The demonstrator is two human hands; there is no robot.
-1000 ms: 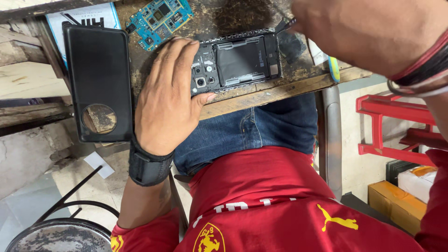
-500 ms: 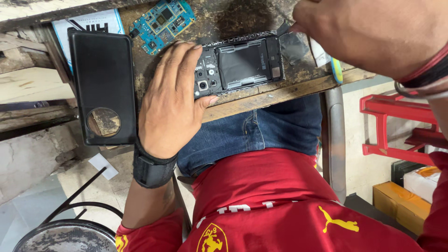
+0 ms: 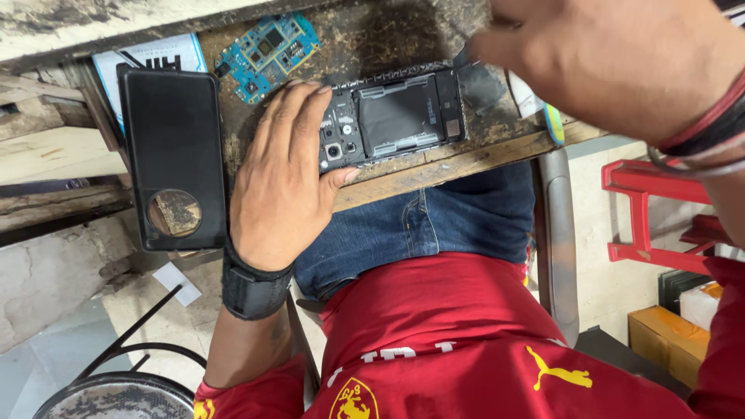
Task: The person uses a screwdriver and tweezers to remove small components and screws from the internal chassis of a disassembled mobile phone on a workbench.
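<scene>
- While the left hand (image 3: 281, 182) lies flat, palm down, on the wooden bench (image 3: 434, 167), its fingers are stretched out and loosely spread, pressing on the left end of the opened phone (image 3: 396, 116) rather than closing round it; the thumb rests against the phone's near edge.
- The phone lies on its face near the front edge of the bench, its back removed, so the grey inner frame and the small camera parts beside the fingertips are bare.
- The right hand (image 3: 613, 62) hangs above the phone's right end, close to the camera and blurred; whether its fingers pinch anything I cannot tell.
- A black wrist strap (image 3: 252, 287) wraps the left wrist; red and dark bands (image 3: 702, 132) circle the right.
- Just left of the left hand lies a black phone back cover (image 3: 172, 147) with a round hole near its lower end.
- A blue circuit board (image 3: 268, 50) lies beyond the fingertips, apart from the phone.
- A red plastic stool (image 3: 652, 209) stands at the right, on the floor.
</scene>
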